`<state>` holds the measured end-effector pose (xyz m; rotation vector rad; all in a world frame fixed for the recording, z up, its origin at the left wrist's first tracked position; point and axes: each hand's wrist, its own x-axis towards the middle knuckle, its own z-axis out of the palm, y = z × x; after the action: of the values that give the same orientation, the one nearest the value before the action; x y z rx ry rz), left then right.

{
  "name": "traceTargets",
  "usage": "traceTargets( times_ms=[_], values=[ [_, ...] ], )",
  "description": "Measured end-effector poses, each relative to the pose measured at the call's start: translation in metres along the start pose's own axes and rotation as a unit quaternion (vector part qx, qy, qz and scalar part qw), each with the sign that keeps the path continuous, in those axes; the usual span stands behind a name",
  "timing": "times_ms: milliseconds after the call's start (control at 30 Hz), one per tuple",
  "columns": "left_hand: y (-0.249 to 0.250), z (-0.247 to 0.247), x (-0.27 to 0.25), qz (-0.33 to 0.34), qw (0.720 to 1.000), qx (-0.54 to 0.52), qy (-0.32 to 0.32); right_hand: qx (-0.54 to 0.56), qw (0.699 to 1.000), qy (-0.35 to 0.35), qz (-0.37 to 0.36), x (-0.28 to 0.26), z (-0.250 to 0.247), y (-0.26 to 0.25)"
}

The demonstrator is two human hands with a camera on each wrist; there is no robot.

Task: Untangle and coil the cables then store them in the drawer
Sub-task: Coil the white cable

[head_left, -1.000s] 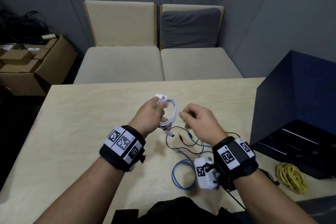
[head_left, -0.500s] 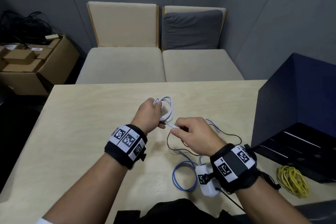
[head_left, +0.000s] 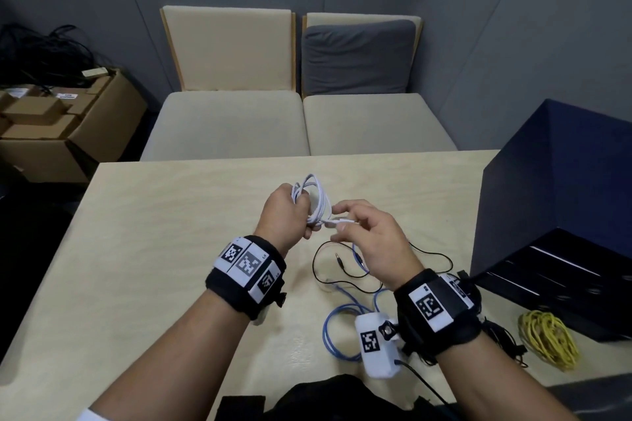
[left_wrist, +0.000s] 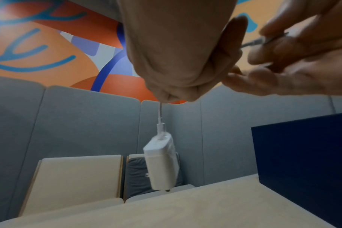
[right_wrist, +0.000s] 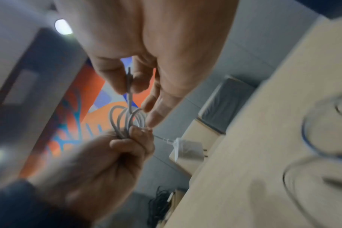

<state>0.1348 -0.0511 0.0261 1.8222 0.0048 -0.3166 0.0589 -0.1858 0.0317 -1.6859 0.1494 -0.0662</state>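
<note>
The left hand (head_left: 285,212) was closed around a coil of white charger cable (head_left: 316,198), its loops standing up out of the fist above the table (head_left: 171,232). From the underside of that fist a short length of the cable hung down to a white power adapter (left_wrist: 161,162), which dangled clear of the table. The right hand (head_left: 372,239) sat just beside the left hand, its thumb and forefinger pinching the free plug end of the white cable (right_wrist: 129,80), with the other fingers loosely spread; the plug end ran straight back into the coil.

On the table below the right hand lay a thin black audio cable (head_left: 342,270) in loose loops, its jack plug resting inside one loop. A blue cable (head_left: 333,325) lay curled nearer the person, partly under the right wrist and crossing the black cable. To the right of the right hand stood a dark blue drawer unit (head_left: 561,215), with its black drawer (head_left: 547,280) pulled open toward the person. A bundle of yellow cable (head_left: 547,338) lay on the table just in front of the drawer.

Beyond the table stood two beige seats (head_left: 297,123), one with a grey cushion (head_left: 357,58). Cardboard boxes (head_left: 65,123) sat on the floor left of the seats.
</note>
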Motion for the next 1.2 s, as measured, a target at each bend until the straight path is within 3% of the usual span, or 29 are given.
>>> traceTargets(
  times_ms=[67, 167, 300, 467, 600, 667, 867, 967, 1100, 1200],
  values=[
    [0.003, 0.002, -0.002, 0.010, 1.000, -0.002, 0.005, 0.134, 0.990, 0.032, 0.032, 0.003, 0.004, -0.001],
    [0.010, 0.003, -0.007, 0.052, 0.998, 0.043, 0.004, 0.304, 0.947, 0.059, 0.084, 0.006, 0.007, -0.006],
    [0.017, 0.002, -0.009, 0.105, 0.991, 0.079, 0.027, 0.353, 0.921, 0.090, 0.139, 0.011, 0.007, -0.011],
    [0.017, 0.003, -0.009, 0.143, 0.982, 0.112, 0.051, 0.310, 0.934, 0.096, 0.148, 0.010, 0.009, -0.018],
    [0.018, 0.003, -0.005, 0.070, 0.994, 0.065, 0.054, 0.122, 0.982, 0.146, 0.012, 0.002, 0.013, -0.015],
    [0.016, 0.003, -0.002, 0.035, 0.997, 0.050, 0.043, 0.044, 0.985, 0.155, -0.062, -0.004, 0.017, -0.013],
    [0.011, -0.006, 0.017, -0.034, 0.998, -0.033, 0.048, 0.010, 0.986, 0.134, -0.098, -0.007, 0.011, -0.008],
    [0.010, -0.006, 0.021, -0.031, 0.998, -0.002, 0.057, -0.074, 0.980, 0.106, -0.151, -0.010, 0.009, -0.005],
    [0.015, -0.004, 0.019, -0.015, 0.996, 0.068, 0.060, -0.206, 0.933, 0.030, -0.295, -0.011, 0.011, -0.012],
    [0.018, -0.002, 0.019, 0.014, 0.984, 0.166, 0.061, -0.248, 0.921, -0.039, -0.297, -0.005, 0.013, -0.018]
  ],
)
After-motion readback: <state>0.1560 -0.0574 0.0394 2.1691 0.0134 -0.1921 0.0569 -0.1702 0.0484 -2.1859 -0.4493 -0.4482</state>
